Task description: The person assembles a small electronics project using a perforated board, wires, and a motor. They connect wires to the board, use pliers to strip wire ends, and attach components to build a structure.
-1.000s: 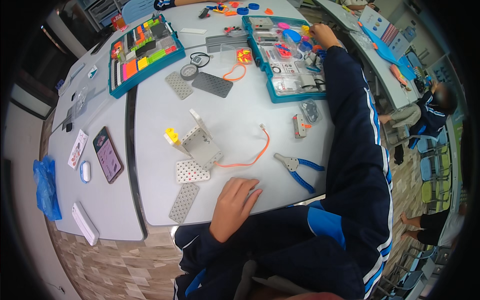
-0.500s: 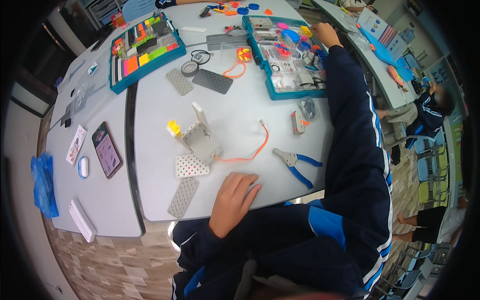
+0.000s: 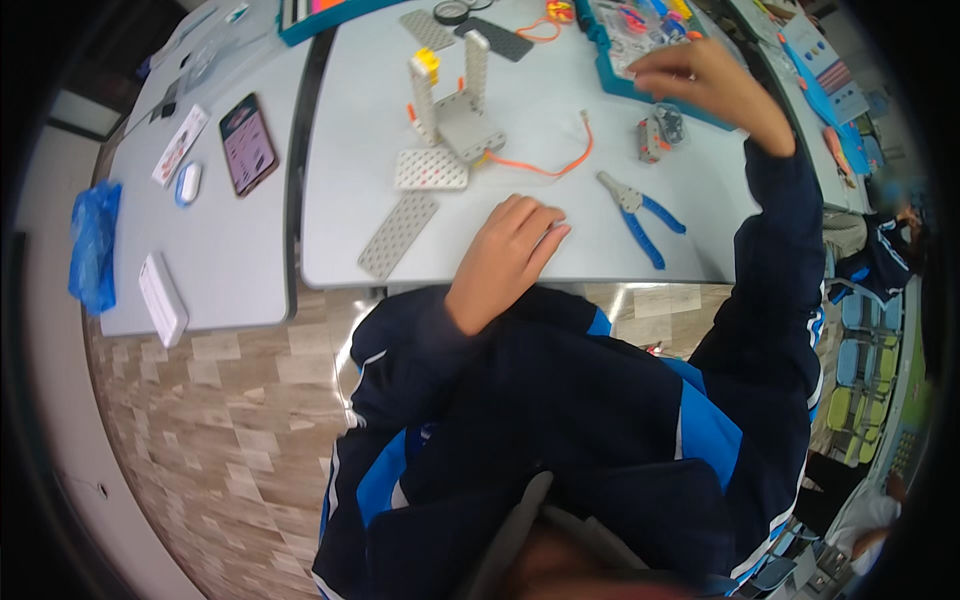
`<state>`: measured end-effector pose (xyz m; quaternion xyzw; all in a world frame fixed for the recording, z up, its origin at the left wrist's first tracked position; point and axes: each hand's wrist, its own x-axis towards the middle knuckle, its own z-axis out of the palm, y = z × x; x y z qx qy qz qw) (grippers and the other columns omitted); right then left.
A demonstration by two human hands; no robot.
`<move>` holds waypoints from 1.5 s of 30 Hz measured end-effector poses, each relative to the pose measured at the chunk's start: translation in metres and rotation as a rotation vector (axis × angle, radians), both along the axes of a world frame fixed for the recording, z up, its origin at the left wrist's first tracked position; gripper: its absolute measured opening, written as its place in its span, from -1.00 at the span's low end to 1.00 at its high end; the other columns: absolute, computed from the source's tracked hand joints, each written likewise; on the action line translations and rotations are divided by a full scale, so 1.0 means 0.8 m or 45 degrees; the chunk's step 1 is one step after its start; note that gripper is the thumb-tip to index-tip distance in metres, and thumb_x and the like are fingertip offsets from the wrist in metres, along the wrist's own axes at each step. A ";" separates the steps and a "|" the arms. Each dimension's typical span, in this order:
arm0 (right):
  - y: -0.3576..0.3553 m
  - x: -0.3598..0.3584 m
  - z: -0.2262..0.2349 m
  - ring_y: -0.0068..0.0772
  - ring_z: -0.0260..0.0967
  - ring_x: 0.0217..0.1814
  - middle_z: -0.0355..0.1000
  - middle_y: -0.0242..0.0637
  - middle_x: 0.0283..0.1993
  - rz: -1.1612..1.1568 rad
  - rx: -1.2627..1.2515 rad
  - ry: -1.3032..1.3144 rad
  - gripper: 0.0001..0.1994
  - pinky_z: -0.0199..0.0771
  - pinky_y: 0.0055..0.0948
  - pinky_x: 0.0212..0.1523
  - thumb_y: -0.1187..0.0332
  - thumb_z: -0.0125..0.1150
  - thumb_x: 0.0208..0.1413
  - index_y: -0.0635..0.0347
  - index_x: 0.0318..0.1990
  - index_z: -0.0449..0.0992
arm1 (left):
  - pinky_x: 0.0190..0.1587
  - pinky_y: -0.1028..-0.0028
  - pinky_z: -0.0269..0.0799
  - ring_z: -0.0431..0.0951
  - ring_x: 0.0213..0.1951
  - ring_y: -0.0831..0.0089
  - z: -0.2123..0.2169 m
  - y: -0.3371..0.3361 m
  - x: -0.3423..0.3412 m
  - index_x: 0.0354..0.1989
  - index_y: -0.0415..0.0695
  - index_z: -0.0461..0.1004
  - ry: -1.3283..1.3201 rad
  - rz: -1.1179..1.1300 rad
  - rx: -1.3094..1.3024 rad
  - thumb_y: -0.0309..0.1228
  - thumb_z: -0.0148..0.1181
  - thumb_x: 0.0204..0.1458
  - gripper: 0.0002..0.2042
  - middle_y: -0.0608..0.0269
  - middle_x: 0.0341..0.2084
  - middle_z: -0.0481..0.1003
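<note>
My left hand [image 3: 508,255] lies palm down at the table's front edge, fingers loosely stretched and nothing seen in them. Raised over the near side of a teal parts case [image 3: 612,75], my right hand [image 3: 715,90] has bent fingers drawn toward the thumb; anything between them is too small to make out. Ahead of my left hand stands a grey building-block frame [image 3: 465,125] with two uprights, a yellow piece [image 3: 427,65] and an orange cable [image 3: 545,172]. Blue-handled pliers [image 3: 640,215] lie below a small grey-and-orange block [image 3: 655,138] and a clear bag [image 3: 672,120].
Perforated grey plates, one pale [image 3: 398,235] and one with red dots [image 3: 432,170], lie left of my left hand. Farther back are a dark plate [image 3: 497,40] and a tape roll [image 3: 450,12]. A phone [image 3: 247,145] and white case [image 3: 188,184] occupy the left table, beyond a gap.
My right hand has come back from the yellow pieces in the parts case toward its near edge. The view has tilted down, and my left hand stays by the table edge.
</note>
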<state>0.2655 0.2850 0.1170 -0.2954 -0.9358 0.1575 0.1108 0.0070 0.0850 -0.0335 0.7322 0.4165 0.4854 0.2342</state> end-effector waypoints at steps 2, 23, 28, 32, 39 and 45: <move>-0.062 -0.048 -0.015 -0.18 0.61 -0.34 0.65 -0.04 -0.25 0.045 -0.010 -0.012 -0.74 0.60 -0.40 -0.25 0.29 0.38 0.17 0.32 -0.13 0.69 | -0.20 0.31 0.46 0.54 -0.28 0.17 0.001 -0.006 -0.005 -0.17 -0.26 0.55 -0.047 0.064 0.025 -0.55 0.29 0.13 -0.87 0.09 -0.33 0.49; -0.149 -0.233 -0.161 0.12 0.46 -0.18 0.41 0.12 -0.15 -0.613 0.444 0.317 -0.35 0.52 -0.09 -0.18 -0.04 0.39 0.13 0.53 -0.05 0.40 | 0.11 0.35 0.42 0.57 0.00 0.25 0.048 0.132 -0.132 0.14 -0.32 0.44 -0.085 0.135 -0.213 -0.03 0.26 0.24 -0.44 -0.04 -0.05 0.58; -0.137 -0.229 -0.162 0.12 0.55 -0.17 0.42 0.13 -0.20 -0.614 0.376 0.314 -0.49 0.61 -0.10 -0.26 0.09 0.36 0.16 0.49 -0.16 0.38 | 0.11 0.40 0.43 0.59 0.00 0.38 0.032 0.153 -0.129 0.12 -0.24 0.47 -0.220 -0.036 -0.158 -0.16 0.17 0.30 -0.59 0.10 -0.04 0.62; -0.133 -0.226 -0.170 0.14 0.58 -0.27 0.44 0.12 -0.23 -0.608 0.386 0.269 -0.50 0.63 -0.12 -0.32 0.09 0.32 0.19 0.49 -0.14 0.37 | 0.20 0.41 0.41 0.57 0.09 0.43 0.022 0.150 -0.124 0.07 -0.26 0.44 -0.193 -0.013 -0.232 -0.30 0.05 0.36 -0.71 0.11 0.03 0.62; -0.131 -0.226 -0.179 0.17 0.58 -0.32 0.46 0.15 -0.26 -0.606 0.448 0.321 -0.48 0.64 -0.12 -0.34 0.05 0.29 0.23 0.49 -0.13 0.37 | 0.18 0.42 0.42 0.57 0.05 0.46 0.019 0.153 -0.127 -0.01 -0.24 0.45 -0.175 -0.005 -0.253 -0.31 0.03 0.38 -0.77 0.13 0.04 0.63; -0.130 -0.226 -0.175 0.21 0.58 -0.28 0.47 0.20 -0.21 -0.640 0.363 0.349 -0.44 0.63 -0.08 -0.32 0.03 0.26 0.24 0.52 -0.07 0.38 | 0.21 0.43 0.39 0.55 0.08 0.49 0.013 0.156 -0.127 0.00 -0.23 0.46 -0.280 -0.066 -0.241 -0.28 0.08 0.38 -0.75 0.17 0.05 0.62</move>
